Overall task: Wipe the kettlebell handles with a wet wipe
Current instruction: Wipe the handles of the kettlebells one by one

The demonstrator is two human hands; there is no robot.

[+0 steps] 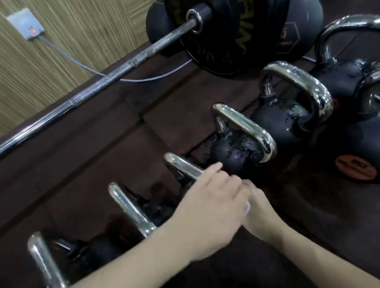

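Several black kettlebells with chrome handles stand in a row on the dark floor mat. My left hand point(212, 203) lies over the near end of the third handle point(182, 165) from the left, its index finger stretched along the metal; its other fingers are hidden. Just right of it and touching it, my right hand point(262, 211) is curled around a white wet wipe point(248, 206), of which only a small corner shows. Further handles lie at the left point(42, 260), point(127, 205) and at the right point(245, 128), point(302, 85). The bells on the right carry water droplets.
A loaded barbell point(107, 75) with a black plate point(228, 18) lies along the wood-panelled wall behind the row. Larger kettlebells point(377, 143) and medicine balls point(300, 20) crowd the right side. A grey cable point(71, 58) runs from a wall socket point(27, 24).
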